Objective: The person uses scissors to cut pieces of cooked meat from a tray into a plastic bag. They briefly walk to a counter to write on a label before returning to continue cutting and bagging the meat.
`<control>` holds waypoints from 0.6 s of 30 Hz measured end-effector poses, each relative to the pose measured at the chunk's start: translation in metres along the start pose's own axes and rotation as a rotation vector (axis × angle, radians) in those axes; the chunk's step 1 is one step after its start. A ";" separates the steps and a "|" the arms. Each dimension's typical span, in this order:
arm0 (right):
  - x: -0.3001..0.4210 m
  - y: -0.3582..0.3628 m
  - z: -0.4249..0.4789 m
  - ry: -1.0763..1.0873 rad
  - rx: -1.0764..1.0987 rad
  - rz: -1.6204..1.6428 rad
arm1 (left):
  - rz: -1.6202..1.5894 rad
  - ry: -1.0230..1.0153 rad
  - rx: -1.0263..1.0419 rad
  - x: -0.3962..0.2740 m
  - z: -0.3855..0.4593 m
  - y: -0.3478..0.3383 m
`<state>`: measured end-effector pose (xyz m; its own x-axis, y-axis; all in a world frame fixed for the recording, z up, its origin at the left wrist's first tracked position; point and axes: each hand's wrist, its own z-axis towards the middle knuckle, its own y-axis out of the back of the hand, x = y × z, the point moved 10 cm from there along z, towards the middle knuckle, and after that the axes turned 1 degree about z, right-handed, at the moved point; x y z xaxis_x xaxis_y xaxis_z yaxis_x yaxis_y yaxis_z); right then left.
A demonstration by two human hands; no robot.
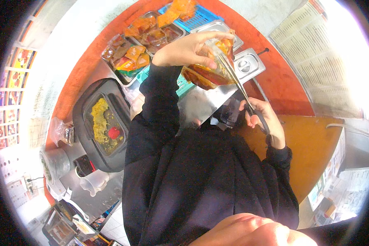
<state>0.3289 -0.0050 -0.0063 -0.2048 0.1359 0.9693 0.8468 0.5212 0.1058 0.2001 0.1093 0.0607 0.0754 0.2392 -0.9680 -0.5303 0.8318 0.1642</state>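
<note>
High over the counter, my left hand [193, 50] grips a clear plastic bag [210, 72] with orange-brown, oily-looking contents. My right hand [264, 118] holds scissors [247, 100] by their black handles, fingers around the loops. The long metal blades point up and left and lie across the bag's right side, close to my left thumb. Whether the blades are parted or have cut the plastic, I cannot tell. Behind the bag are a turquoise basket [184, 84] and a steel container lid [248, 65] with a recessed handle.
Bagged portions fill a steel tray [126, 81] and another behind it; more lie on a blue basket [200, 18]. On the left, a black electric pan [106, 123] holds yellow food and a red item. A clear plastic jug [93, 183] and a metal pot [55, 163] stand nearer.
</note>
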 end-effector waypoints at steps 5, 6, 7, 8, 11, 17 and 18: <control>0.001 -0.004 0.002 -0.064 0.014 -0.029 | -0.048 -0.074 -0.007 -0.004 0.000 -0.002; 0.002 -0.004 0.003 -0.054 0.024 -0.002 | -0.045 -0.065 -0.009 -0.004 0.000 -0.003; 0.002 -0.005 0.003 -0.044 0.034 0.025 | -0.043 -0.056 -0.010 -0.004 -0.001 -0.004; 0.002 -0.005 0.003 -0.033 0.043 0.051 | -0.041 -0.047 -0.011 -0.005 -0.001 -0.005; 0.007 -0.010 0.008 0.012 0.058 0.033 | 0.038 -0.059 -0.028 -0.007 -0.002 -0.009; 0.005 -0.008 0.010 -0.019 0.069 0.060 | -0.008 0.067 0.033 0.004 -0.002 -0.012; 0.007 -0.009 0.011 -0.003 0.066 0.050 | -0.092 0.075 0.045 0.005 -0.001 -0.015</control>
<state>0.3141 0.0006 -0.0028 -0.1645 0.1659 0.9723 0.8219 0.5680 0.0422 0.2075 0.0976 0.0530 0.0572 0.1243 -0.9906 -0.4857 0.8704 0.0812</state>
